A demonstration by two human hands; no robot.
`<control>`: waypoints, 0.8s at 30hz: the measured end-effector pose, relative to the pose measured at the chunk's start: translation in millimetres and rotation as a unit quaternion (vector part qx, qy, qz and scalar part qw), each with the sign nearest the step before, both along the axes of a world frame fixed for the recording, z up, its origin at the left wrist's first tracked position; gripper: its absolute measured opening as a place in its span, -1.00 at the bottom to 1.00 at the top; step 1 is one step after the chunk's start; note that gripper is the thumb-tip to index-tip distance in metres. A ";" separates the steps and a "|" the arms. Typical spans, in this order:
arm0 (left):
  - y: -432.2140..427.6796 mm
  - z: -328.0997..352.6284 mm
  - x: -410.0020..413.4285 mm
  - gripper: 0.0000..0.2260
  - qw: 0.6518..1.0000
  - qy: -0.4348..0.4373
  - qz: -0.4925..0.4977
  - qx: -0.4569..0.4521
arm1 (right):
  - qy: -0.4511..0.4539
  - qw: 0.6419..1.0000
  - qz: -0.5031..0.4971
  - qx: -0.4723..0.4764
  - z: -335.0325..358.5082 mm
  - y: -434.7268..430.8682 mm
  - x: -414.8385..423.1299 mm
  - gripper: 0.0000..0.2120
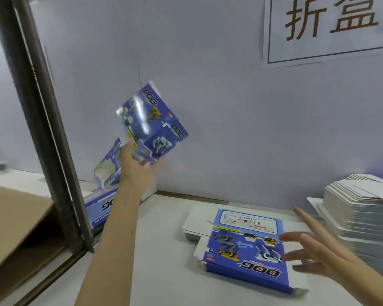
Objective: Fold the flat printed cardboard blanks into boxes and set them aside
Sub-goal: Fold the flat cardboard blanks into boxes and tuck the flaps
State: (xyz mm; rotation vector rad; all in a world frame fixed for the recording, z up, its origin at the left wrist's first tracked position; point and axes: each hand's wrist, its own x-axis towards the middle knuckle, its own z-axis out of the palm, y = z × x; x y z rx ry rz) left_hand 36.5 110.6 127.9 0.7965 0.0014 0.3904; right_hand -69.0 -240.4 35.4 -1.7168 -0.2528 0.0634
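My left hand (pixel 138 171) is raised toward the back left and holds a folded blue printed box (pixel 152 124) by its lower edge, tilted in the air. Behind my forearm, more folded blue boxes (pixel 104 195) lie against the wall by the metal post. A flat blue printed blank (pixel 245 246) lies on top of a small pile on the white table (pixel 159 272) in front of me. My right hand (pixel 316 250) hovers over the blank's right edge with its fingers spread and holds nothing.
A tall stack of white flat blanks (pixel 360 213) stands at the right. A dark metal post (pixel 47 120) slants down at the left, with a brown cardboard carton (pixel 13 228) beyond it. A paper sign (pixel 329 25) hangs on the grey wall.
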 end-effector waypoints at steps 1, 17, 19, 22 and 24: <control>4.6 11.9 4.6 -0.64 0.999 -0.041 0.015 -0.009 | 0.002 1.000 -0.002 0.000 0.2 0.8 -0.4 -0.34; -164.9 -169.5 -24.9 -0.20 0.408 0.047 -0.229 0.882 | 0.007 0.973 -0.009 -0.231 -22.2 -3.0 4.2 -0.75; -168.2 -181.8 -25.5 -0.23 0.391 0.051 -0.195 0.898 | -0.002 0.970 -0.027 -0.243 -24.4 -8.3 7.6 -0.79; -163.4 -184.7 -26.6 -0.26 0.390 0.051 -0.220 0.893 | -0.001 0.968 -0.055 -0.245 -29.8 -13.4 11.9 -0.78; -159.7 -179.2 -28.4 -0.31 0.371 0.037 -0.226 0.900 | -0.001 0.965 -0.070 -0.251 -34.8 -17.1 15.2 -0.76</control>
